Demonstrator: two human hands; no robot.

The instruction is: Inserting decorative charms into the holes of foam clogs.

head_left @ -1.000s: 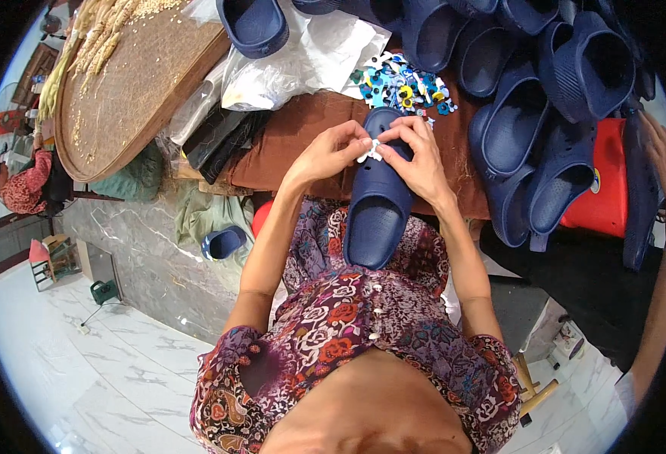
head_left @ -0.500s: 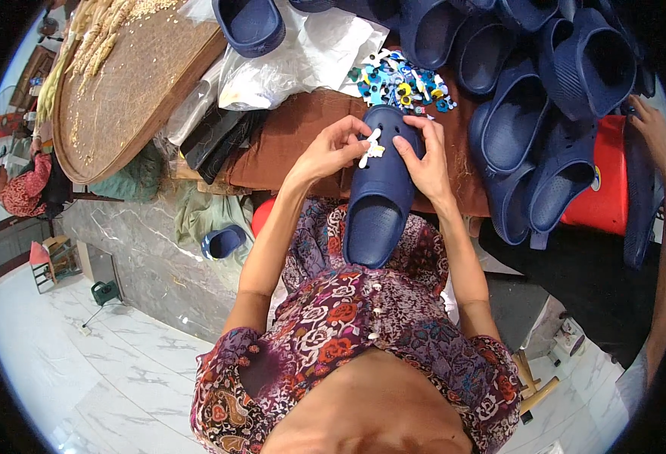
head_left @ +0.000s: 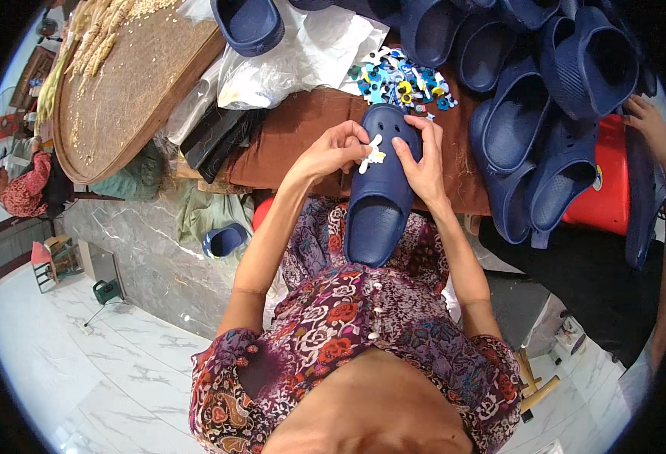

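While the navy clog [head_left: 381, 195] is lying lengthwise on the person's lap, toe end pointing away toward the brown cloth [head_left: 303, 132] on the table, both hands are working at its upper. The left hand [head_left: 334, 149] is pinching a small white flower-shaped charm [head_left: 372, 155] between thumb and fingertips, pressing it against the clog's perforated top. The right hand [head_left: 421, 157] is gripping the clog's toe from the other side, fingers spread over the top and thumb beside the charm, steadying the shoe. Just beyond the clog's toe, a heap of colourful charms [head_left: 403, 79] is sitting on the cloth, next to crumpled clear plastic bags [head_left: 291, 57]. A stack of matching navy clogs [head_left: 533, 98] is crowding the far right of the table, partly resting over a red plastic stool [head_left: 613, 189], where another person's hand [head_left: 651, 125] is reaching in from the edge. At the far left, a round woven tray [head_left: 125, 91] with grain stalks is leaning beside the table, and a single small navy clog [head_left: 223, 240] is lying on the marble floor below.
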